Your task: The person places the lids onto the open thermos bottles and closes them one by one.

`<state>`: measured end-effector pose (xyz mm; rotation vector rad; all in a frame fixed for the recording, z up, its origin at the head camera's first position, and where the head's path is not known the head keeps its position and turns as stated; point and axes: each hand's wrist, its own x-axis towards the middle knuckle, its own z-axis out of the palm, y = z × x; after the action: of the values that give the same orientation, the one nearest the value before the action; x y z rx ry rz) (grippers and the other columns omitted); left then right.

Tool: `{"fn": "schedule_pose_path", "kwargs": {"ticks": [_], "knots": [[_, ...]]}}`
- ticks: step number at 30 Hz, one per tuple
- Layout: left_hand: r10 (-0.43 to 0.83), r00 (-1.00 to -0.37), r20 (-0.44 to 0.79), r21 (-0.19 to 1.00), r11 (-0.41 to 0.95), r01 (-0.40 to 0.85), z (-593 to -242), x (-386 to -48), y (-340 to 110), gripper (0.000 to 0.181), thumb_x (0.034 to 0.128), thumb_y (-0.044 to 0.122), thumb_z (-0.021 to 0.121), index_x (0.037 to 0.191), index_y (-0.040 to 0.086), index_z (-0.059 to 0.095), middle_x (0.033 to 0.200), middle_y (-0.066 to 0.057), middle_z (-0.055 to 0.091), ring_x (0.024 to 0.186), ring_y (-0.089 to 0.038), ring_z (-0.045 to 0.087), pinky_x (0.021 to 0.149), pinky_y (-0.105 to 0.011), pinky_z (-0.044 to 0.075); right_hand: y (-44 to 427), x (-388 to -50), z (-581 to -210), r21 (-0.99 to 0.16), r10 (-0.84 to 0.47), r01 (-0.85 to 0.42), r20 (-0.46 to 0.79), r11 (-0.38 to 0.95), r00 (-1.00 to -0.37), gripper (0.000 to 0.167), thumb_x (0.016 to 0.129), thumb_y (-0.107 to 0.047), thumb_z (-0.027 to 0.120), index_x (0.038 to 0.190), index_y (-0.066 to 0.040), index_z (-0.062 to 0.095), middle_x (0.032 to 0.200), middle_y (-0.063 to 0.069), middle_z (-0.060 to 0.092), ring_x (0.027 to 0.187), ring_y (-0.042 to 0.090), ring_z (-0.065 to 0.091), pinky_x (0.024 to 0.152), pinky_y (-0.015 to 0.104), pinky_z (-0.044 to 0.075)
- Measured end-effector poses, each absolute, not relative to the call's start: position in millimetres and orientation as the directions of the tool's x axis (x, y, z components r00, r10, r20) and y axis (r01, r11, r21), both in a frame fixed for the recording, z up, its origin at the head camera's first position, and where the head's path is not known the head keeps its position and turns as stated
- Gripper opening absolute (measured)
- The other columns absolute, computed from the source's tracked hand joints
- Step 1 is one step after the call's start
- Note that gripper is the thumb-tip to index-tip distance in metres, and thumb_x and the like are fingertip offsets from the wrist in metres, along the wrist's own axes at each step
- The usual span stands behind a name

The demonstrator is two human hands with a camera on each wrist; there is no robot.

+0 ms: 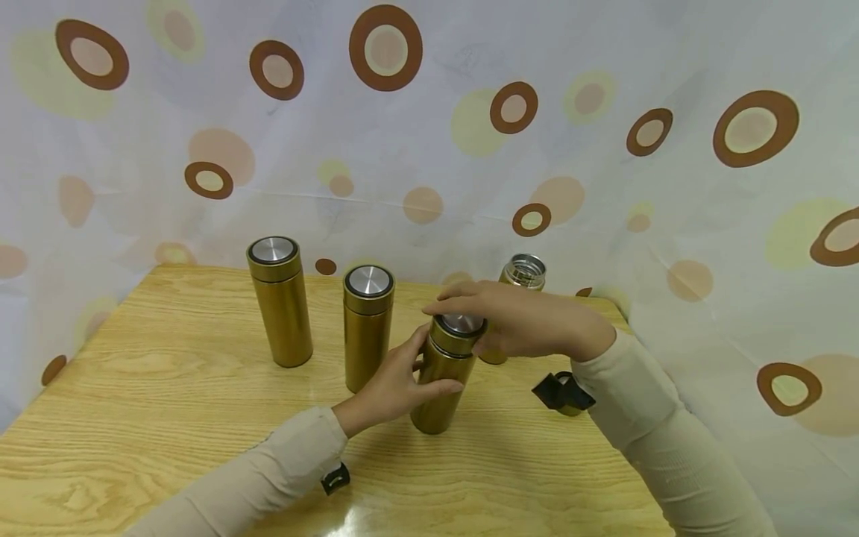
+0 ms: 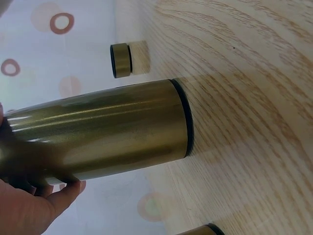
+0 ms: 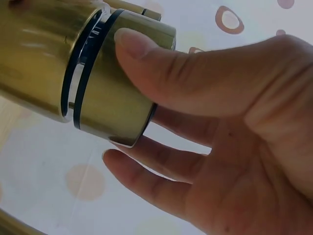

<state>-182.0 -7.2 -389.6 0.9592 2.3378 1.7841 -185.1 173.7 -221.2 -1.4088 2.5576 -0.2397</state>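
Just right of centre in the head view, the left hand (image 1: 396, 380) is curled round the body of a gold bottle (image 1: 439, 406), thumb across the front, other fingers mostly hidden behind it. Above, the right hand (image 1: 526, 317) grips the bottle's lid (image 1: 451, 343), thumb on one side and fingers on the other, covering part of the steel top. In the right wrist view, a narrow gap shows between lid and body; the body runs out at the upper left. The bottle leans toward the right of the frame; whether its base touches the table (image 1: 168, 418) is hard to tell. Behind the right hand stands an open bottle (image 1: 526, 274), its bare steel neck showing and its middle hidden; what it contains cannot be seen. Lower right, a black wrist strap (image 1: 562, 391) partly hides a loose lid (image 2: 121, 61), which shows whole at the upper left of the left wrist view. Left of the hands stand the near bottle (image 1: 367, 335), its lower right side close to the left hand, and the far bottle (image 1: 285, 313), both lidded, their contents out of sight.
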Motion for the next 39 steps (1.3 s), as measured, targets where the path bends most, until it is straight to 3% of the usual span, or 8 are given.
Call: {"fn": "schedule_pose_path", "kwargs": {"ticks": [6,14,18,23,28,39], "knots": [[0.501,-0.801,0.328,0.886,0.131,0.445,-391,-182,-7,0.085,0.0846,0.027,0.075,0.151,0.024,0.022,0.144,0.002,0.043,0.128,-0.017,0.047,0.1,-0.05,0.045,171,-182,-222,-0.186,-0.823,-0.802,-0.102,0.568,-0.559,0.07,0.08,-0.001,0.076,0.143,-0.009,0.046,0.137,0.007,0.049,0.113,0.019,0.055,0.086,0.032,0.053],[0.5,-0.795,0.343,0.88,0.124,0.458,-390,-183,-7,0.082,0.0839,0.026,0.076,0.149,0.026,0.026,0.14,0.003,0.046,0.126,-0.016,0.049,0.099,-0.049,0.046,164,-178,-221,-0.073,-0.71,-0.706,-0.108,0.704,-0.696,0.066,0.081,-0.031,0.077,0.137,-0.007,0.052,0.107,0.007,0.057,0.079,0.015,0.055,0.068,0.028,0.049],[0.497,-0.796,0.346,0.88,0.122,0.459,-390,-182,-7,0.082,0.0835,0.025,0.076,0.148,0.027,0.027,0.141,0.004,0.046,0.126,-0.015,0.049,0.099,-0.049,0.046,162,-178,-225,-0.022,-0.677,-0.677,-0.049,0.736,-0.734,0.065,0.079,-0.041,0.077,0.13,-0.005,0.058,0.095,0.007,0.06,0.072,0.015,0.055,0.062,0.028,0.048],[0.493,-0.798,0.346,0.881,0.121,0.457,-390,-181,-7,0.082,0.0832,0.026,0.077,0.148,0.029,0.027,0.143,0.005,0.043,0.127,-0.015,0.048,0.099,-0.051,0.046,158,-174,-229,0.014,-0.652,-0.653,0.059,0.757,-0.756,0.06,0.077,-0.046,0.078,0.115,-0.002,0.063,0.087,0.007,0.063,0.071,0.017,0.057,0.062,0.03,0.049],[0.492,-0.799,0.346,0.881,0.121,0.457,-390,-181,-7,0.082,0.0829,0.026,0.077,0.148,0.029,0.027,0.142,0.005,0.045,0.128,-0.015,0.048,0.1,-0.05,0.046,151,-170,-232,0.042,-0.586,-0.585,0.082,0.81,-0.806,0.048,0.079,-0.049,0.075,0.088,-0.005,0.058,0.071,0.002,0.054,0.059,0.016,0.05,0.051,0.025,0.04],[0.501,-0.796,0.34,0.885,0.115,0.451,-391,-181,-8,0.078,0.0837,0.026,0.076,0.146,0.032,0.029,0.142,0.007,0.045,0.131,-0.016,0.045,0.102,-0.053,0.042,141,-170,-247,0.15,-0.485,-0.462,0.258,0.874,-0.835,0.055,0.08,-0.058,0.066,0.07,-0.008,0.047,0.053,0.001,0.043,0.044,0.018,0.043,0.038,0.028,0.034]]}}
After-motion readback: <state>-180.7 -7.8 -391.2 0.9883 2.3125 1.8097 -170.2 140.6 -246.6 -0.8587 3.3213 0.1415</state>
